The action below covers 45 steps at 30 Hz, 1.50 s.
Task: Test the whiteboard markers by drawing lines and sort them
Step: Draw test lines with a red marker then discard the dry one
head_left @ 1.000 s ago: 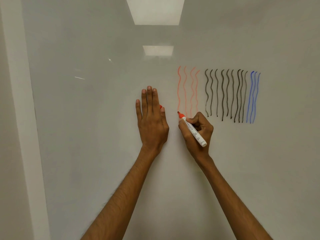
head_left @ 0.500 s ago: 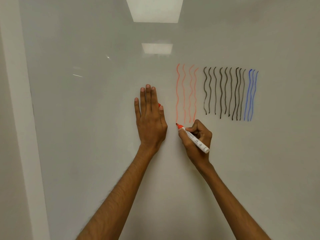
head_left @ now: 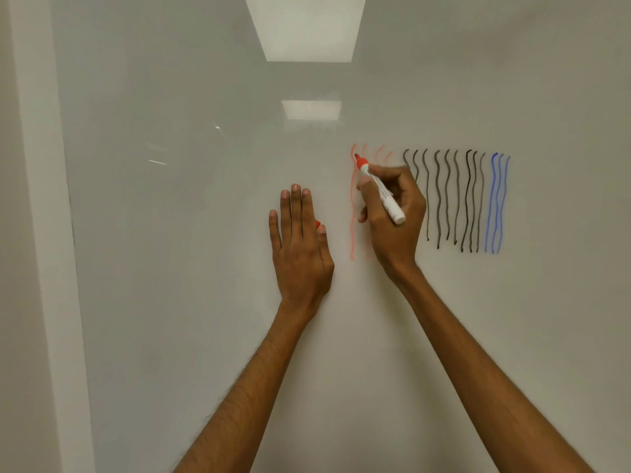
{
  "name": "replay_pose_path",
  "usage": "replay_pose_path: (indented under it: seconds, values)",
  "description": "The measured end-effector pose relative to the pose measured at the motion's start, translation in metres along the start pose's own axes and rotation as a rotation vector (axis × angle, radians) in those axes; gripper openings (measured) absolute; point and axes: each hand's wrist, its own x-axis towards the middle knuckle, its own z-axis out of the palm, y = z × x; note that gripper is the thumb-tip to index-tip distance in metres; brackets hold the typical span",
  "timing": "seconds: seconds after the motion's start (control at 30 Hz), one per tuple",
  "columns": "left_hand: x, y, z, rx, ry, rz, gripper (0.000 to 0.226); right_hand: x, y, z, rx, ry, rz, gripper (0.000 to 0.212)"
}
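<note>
1. Light panel [head_left: 305, 25]: a reflection at top centre. You see it bright white, cut by the upper edge, its sides narrowing downward.
2. Second panel [head_left: 311, 110]: also a reflection. You find it directly below the first and apart from it, smaller, dimmer, soft-edged and roughly rectangular.
3. Streak [head_left: 157, 162]: a thin bright glint, lower than the second panel and to its left, lying almost level.
4. Speck [head_left: 217, 127]: a tiny glint between the streak and the second panel, higher than the streak.
5. Strip [head_left: 51, 233]: a pale band at your left, running top to bottom and leaning rightward toward the bottom.
6. Wall [head_left: 12, 302]: dull grey, left of the strip and touching it along its length.
</note>
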Motion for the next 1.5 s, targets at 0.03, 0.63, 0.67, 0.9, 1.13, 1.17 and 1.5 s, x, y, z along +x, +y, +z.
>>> replay_pose_path:
  seconds: [0.03, 0.63, 0.67, 0.9, 1.13, 1.17, 1.5]
  values:
    - [0.0, 0.0, 0.0, 0.001, 0.001, -0.001, 0.054, 0.008, -0.001, 0.003, 0.002, -0.003, -0.006, 0.009]
    - [0.0, -0.001, 0.002, 0.017, -0.004, -0.007, 0.055, 0.01, 0.007, 0.017, 0.066, -0.06, 0.096, 0.016]
    - [0.0, -0.001, 0.002, 0.018, -0.005, -0.007, 0.055, 0.007, 0.008, 0.016, 0.061, -0.065, 0.093, 0.015]
    - [-0.001, -0.002, 0.002, 0.016, -0.007, 0.003, 0.054, -0.015, 0.01, 0.003, 0.06, -0.057, 0.116, 0.008]
    - [-0.001, -0.002, 0.003, 0.026, 0.002, 0.003, 0.055, -0.036, 0.018, -0.004, 0.025, -0.091, 0.138, 0.011]
    - [-0.001, -0.002, 0.003, 0.029, 0.002, 0.005, 0.055, -0.038, 0.018, -0.005, 0.025, -0.093, 0.141, 0.01]
    - [-0.001, -0.003, 0.002, 0.03, -0.001, 0.007, 0.054, -0.064, 0.027, -0.021, -0.04, -0.095, 0.144, 0.012]
